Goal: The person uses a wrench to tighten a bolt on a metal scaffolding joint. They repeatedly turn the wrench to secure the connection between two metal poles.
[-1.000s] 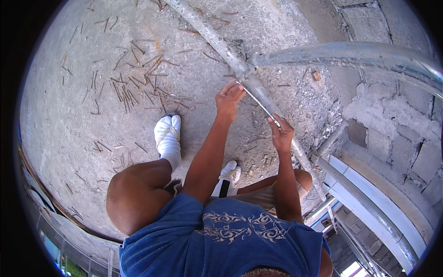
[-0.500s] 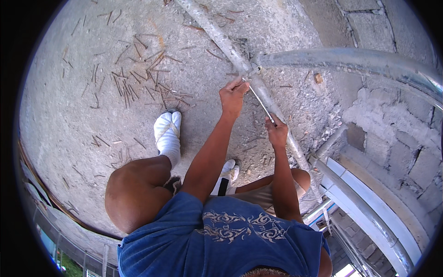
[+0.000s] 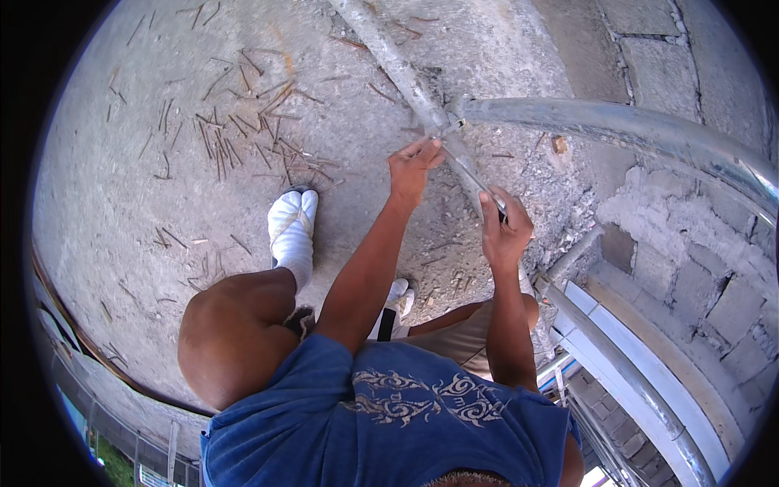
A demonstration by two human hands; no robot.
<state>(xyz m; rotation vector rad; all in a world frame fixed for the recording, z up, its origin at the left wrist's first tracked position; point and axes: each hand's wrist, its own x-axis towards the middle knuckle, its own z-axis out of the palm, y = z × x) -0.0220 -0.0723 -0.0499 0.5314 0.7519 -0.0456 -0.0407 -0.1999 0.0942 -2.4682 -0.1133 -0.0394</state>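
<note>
A slim metal wrench slants between my hands, along a pale, plaster-splashed scaffold pipe. My left hand is pinched round the wrench's far end, just below a small clamp at the pipe joint. My right hand grips the near end, thumb and fingers closed about the handle. Beside the clamp, a grey metal pipe runs off to the right. How the wrench's tip sits on the clamp is hidden by my left fingers.
Many rusty bent nails lie scattered over the concrete floor. A block wall rises on the right, with another metal pipe lower down. My left foot, in a white sock and sandal, is near the nails.
My right hand has swung rightward, away from the pipe, with the wrench's handle. Its fingers now show more spread over the handle; my left hand has stayed by the clamp.
</note>
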